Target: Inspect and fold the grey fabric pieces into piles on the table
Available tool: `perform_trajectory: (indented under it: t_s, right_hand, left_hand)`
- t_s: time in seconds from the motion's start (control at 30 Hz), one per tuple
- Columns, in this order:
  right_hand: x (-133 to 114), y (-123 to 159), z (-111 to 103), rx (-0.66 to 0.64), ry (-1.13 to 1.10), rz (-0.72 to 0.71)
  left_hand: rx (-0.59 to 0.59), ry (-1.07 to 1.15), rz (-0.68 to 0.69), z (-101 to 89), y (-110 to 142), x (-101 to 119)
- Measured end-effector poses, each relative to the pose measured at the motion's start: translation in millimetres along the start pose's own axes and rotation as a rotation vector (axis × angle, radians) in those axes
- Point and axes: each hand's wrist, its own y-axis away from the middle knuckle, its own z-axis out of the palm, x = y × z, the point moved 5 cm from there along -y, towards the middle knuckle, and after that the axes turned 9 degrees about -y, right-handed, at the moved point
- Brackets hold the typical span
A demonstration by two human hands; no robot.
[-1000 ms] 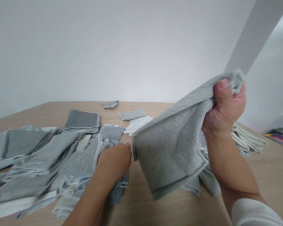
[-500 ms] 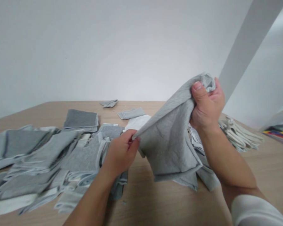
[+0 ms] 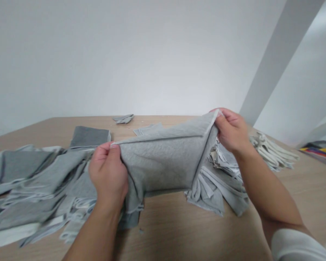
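Note:
A light grey piece of fabric (image 3: 163, 163) hangs stretched between my two hands, above the table. My left hand (image 3: 108, 170) is closed on its upper left corner, thumb on the near side. At the upper right corner, my right hand (image 3: 230, 128) pinches the cloth between thumb and fingers. The top edge is folded over and slopes up to the right, while the lower part hangs down. Behind the cloth, part of the table and some other pieces are hidden.
Overlapping grey fabric pieces (image 3: 43, 174) cover the left of the wooden table (image 3: 174, 232). Stacked grey pieces (image 3: 222, 181) lie right of the held cloth, with a cream bundle (image 3: 274, 152) beyond. Coloured fabrics (image 3: 319, 150) sit at far right. A small scrap (image 3: 123, 119) lies near the wall.
My left hand has moved left and toward me; my right hand has come down. The cloth, bunched and slanted before, is now spread wide between them.

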Motion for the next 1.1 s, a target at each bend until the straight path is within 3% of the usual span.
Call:
perform_trajectory:
  t_s: [0.1, 0.17, 0.3, 0.4, 0.57, 0.63, 0.8, 0.87, 1.0, 1.1]
  right_hand:
    - [-10.2, 11.0, -1.5, -0.157, 0.198, -0.002]
    - [-15.7, 16.8, -1.9, -0.216, 0.308, -0.014]
    - [-16.2, 21.5, -4.6, -0.095, 0.397, 0.0]
    - [-12.0, 21.2, 6.8, -0.017, 0.357, 0.005]
    - [-13.8, 16.3, 55.6, -0.15, 0.361, -0.096]
    - [-15.7, 15.1, 71.5, -0.212, 0.358, -0.125]
    - [-10.3, 17.6, 86.1, -0.33, 0.321, -0.135]
    - [-2.9, 19.9, 86.2, -0.333, 0.287, -0.084]
    - [6.1, 24.6, 89.1, -0.274, 0.172, 0.023]
    - [2.2, 28.3, 93.7, -0.293, 0.161, 0.022]
  left_hand:
    - [0.095, 0.011, -0.044, -10.9, -1.7, 3.1]
    - [0.088, -0.089, 0.017, -15.2, -0.2, 11.5]
    - [0.031, -0.565, 0.299, -7.4, 6.7, 27.9]
    - [-0.063, -0.684, 0.398, 11.3, 16.2, 25.6]
    - [-0.401, -0.391, 0.69, 46.0, 56.6, 32.7]
    - [-0.454, -0.343, 0.707, 50.4, 66.9, 36.7]
    - [-0.323, -0.381, 0.603, 40.8, 59.5, 43.9]
    - [-0.36, -0.312, 0.591, 39.9, 57.2, 44.0]
    - [-0.555, -0.193, 0.636, 50.9, 64.1, 37.1]
    - [-0.464, -0.271, 0.611, 51.9, 60.5, 32.1]
